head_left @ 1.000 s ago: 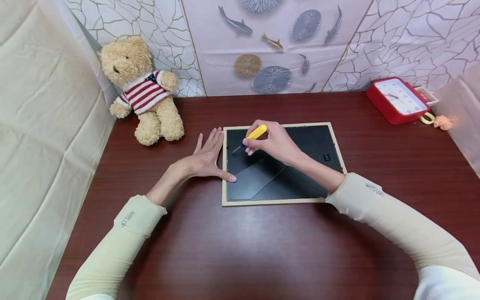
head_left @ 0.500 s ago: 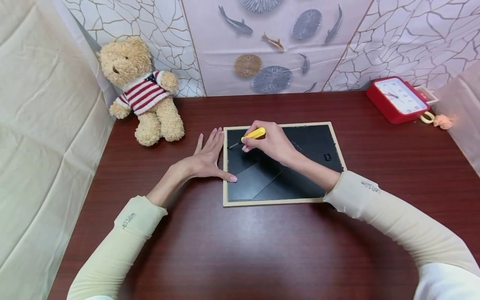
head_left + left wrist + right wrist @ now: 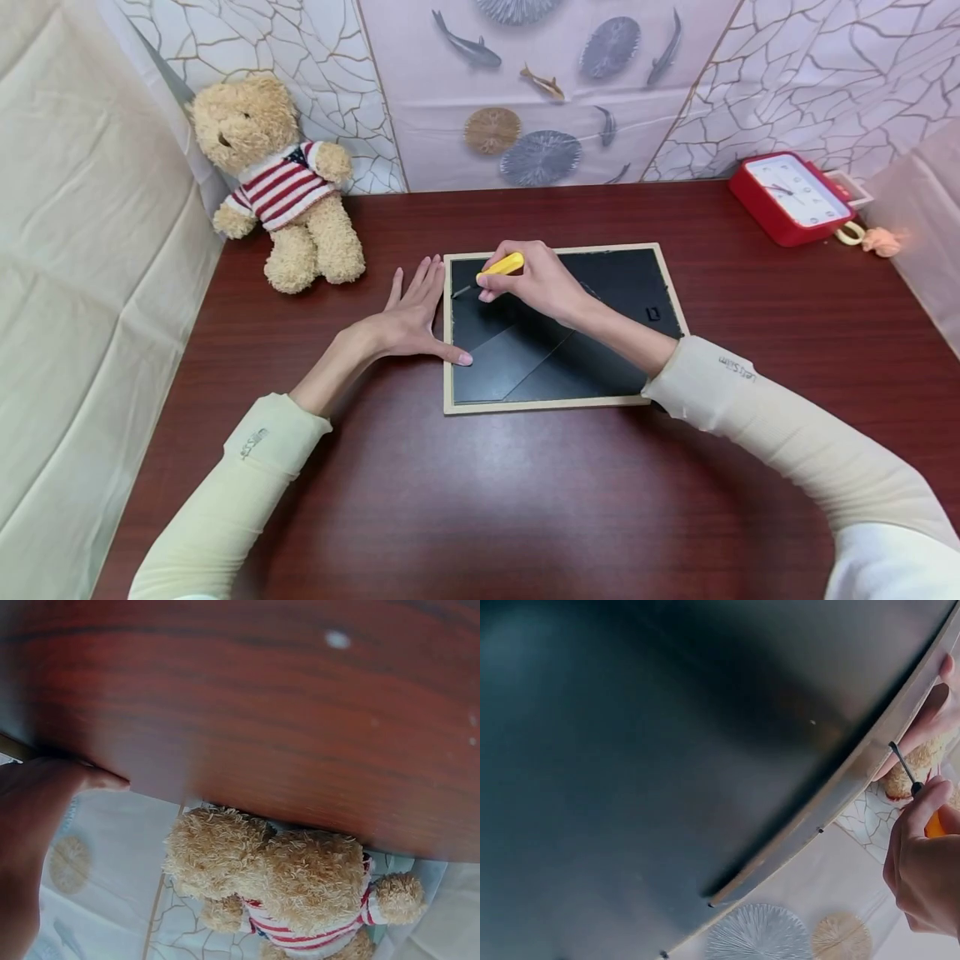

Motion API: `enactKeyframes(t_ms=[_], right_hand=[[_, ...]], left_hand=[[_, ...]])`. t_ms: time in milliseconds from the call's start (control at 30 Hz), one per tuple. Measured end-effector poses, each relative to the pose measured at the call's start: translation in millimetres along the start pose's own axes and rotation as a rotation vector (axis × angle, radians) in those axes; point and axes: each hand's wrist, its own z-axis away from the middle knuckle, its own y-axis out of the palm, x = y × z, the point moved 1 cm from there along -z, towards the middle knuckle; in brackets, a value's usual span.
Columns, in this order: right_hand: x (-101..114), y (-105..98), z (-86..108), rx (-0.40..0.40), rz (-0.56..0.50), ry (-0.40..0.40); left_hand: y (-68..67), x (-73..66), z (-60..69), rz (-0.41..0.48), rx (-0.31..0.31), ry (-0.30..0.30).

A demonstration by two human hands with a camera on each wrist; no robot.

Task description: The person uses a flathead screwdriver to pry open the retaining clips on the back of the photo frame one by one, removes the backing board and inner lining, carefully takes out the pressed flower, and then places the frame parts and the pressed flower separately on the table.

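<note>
A picture frame (image 3: 555,407) with a pale wooden rim lies back side up on the table, its black backing board (image 3: 615,358) facing me. In my right hand (image 3: 547,287) I hold a small screwdriver (image 3: 504,264) by its yellow handle. Its thin tip meets the inner side of the frame's left edge; the right wrist view also shows this shaft (image 3: 906,766) touching the rim. My left hand (image 3: 408,325) lies spread along the left edge, fingers straight, thumb over the rim onto the backing. The left wrist view shows only part of that hand (image 3: 22,840).
A teddy bear (image 3: 288,183) in a striped sweater sits at the back left. At the back right stands a red clock (image 3: 798,192), beside a small orange item (image 3: 881,242). A patterned cloth (image 3: 540,108) hangs behind the dark wooden table (image 3: 480,500).
My right hand has moved slightly left, taking the screwdriver's tip from the backing board to the frame's left edge. My left hand has stayed in place.
</note>
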Motion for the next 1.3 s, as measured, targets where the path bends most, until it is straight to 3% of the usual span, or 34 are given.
enactKeyframes(t_ms=[333, 500, 633, 767, 933, 1067, 1300], right_hand=[[17.3, 12.8, -11.2, -0.018, 0.132, -0.086], [29.8, 21.3, -16.9, 0.013, 0.276, -0.188], [36.9, 23.5, -21.2, 0.058, 0.37, -0.218], [37.3, 19.8, -25.5, 0.084, 0.371, -0.182], [30.9, 10.6, -30.7, 0.114, 0.283, -0.118], [32.4, 6.3, -37.4, 0.147, 0.282, -0.133], [50.7, 13.9, -48.5, 0.239, 0.406, -0.197]], left_hand=[[0.3, 0.8, -1.8, -0.003, 0.007, -0.016], [-1.3, 0.2, -0.9, 0.003, 0.004, -0.007], [-0.9, -0.6, 0.0, 0.023, 0.007, -0.002], [0.1, -1.2, 0.4, 0.019, 0.008, -0.01], [0.4, -2.8, 0.8, 0.015, 0.011, -0.015], [-0.3, -3.6, 0.9, 0.021, 0.012, -0.011], [0.1, -0.9, 0.4, 0.027, -0.006, -0.002]])
